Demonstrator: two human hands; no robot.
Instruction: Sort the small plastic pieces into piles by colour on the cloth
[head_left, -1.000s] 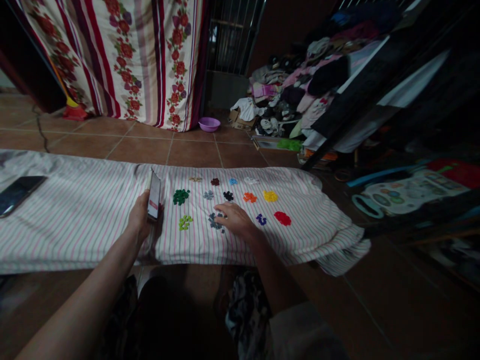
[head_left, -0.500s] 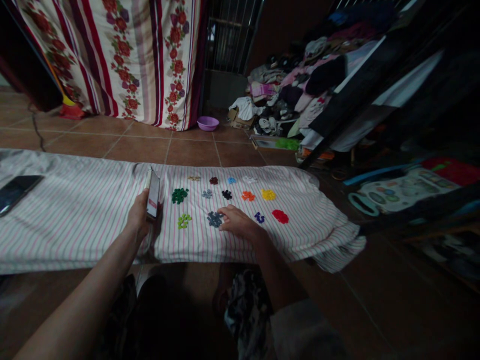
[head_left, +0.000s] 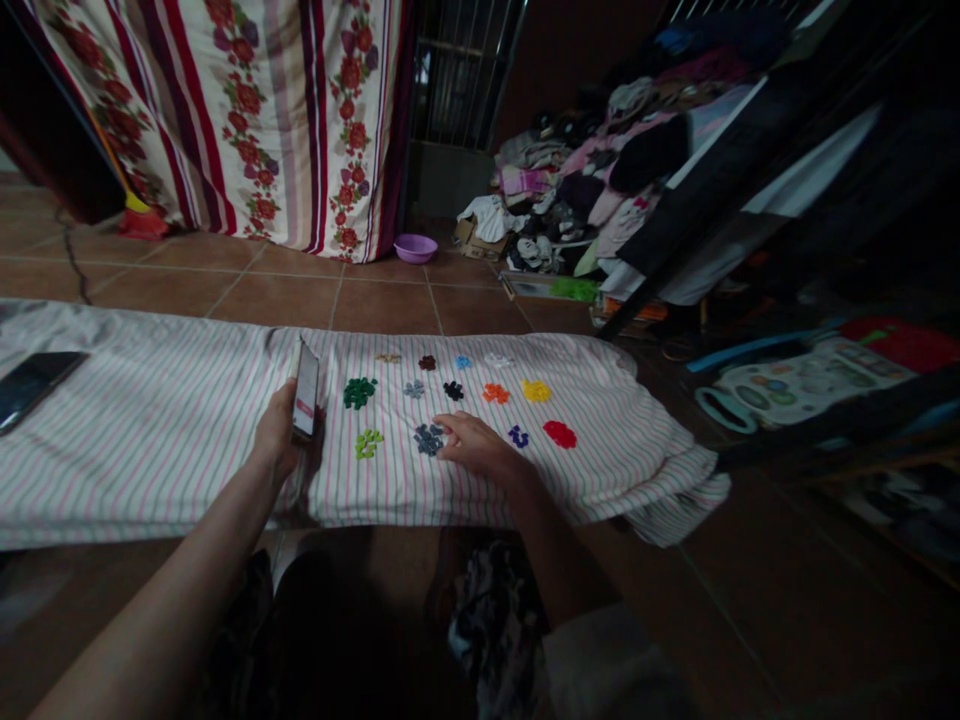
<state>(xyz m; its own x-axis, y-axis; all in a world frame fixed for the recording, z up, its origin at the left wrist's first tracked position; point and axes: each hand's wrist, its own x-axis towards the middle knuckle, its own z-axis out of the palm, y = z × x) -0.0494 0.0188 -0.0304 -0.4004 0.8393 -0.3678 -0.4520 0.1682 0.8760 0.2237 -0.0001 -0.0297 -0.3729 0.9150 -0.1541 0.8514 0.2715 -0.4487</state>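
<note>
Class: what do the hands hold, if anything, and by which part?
Left hand: a phone, by its lower part. Right hand, at the dark grey pieces: cannot be told.

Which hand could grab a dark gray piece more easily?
Probably the right hand: it's right beside the dark gray pieces, while the left hand holds a phone.

Dark grey pieces (head_left: pixel 428 440) — striped cloth (head_left: pixel 187 420).

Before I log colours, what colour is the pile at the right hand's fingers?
The pile is dark grey; best view: head.
</note>
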